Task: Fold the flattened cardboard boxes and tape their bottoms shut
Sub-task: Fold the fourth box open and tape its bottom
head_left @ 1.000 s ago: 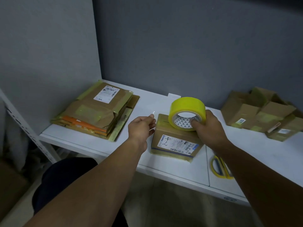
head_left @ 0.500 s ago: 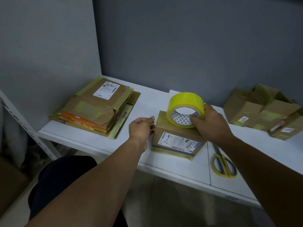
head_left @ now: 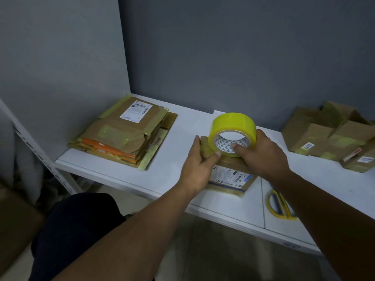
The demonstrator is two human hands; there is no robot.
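Grips small brown cardboard box (head_left: pixel 233 163) with left hand (head_left: pixel 197 169), round yellow tape roll (head_left: pixel 233 123) with right hand (head_left: pixel 263 157); white label (head_left: pixel 231 176) illegible; yellow-handled scissors (head_left: pixel 281 205) beside.

Glossy yellow tape roll (head_left: pixel 233 124) I hold, ctr frame: white core w/ dark triangle print. Brown cardboard box (head_left: pixel 231 176) under it: white label, blue stripe. Flat brown cardboard stack (head_left: pixel 121 134), left: orange layers. Yellow-handled scissors (head_left: pixel 280 205), lower right. White table (head_left: pixel 158 175).

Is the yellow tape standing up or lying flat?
Standing on edge: the tape roll sits on the box, hole facing us, right hand gripping it.
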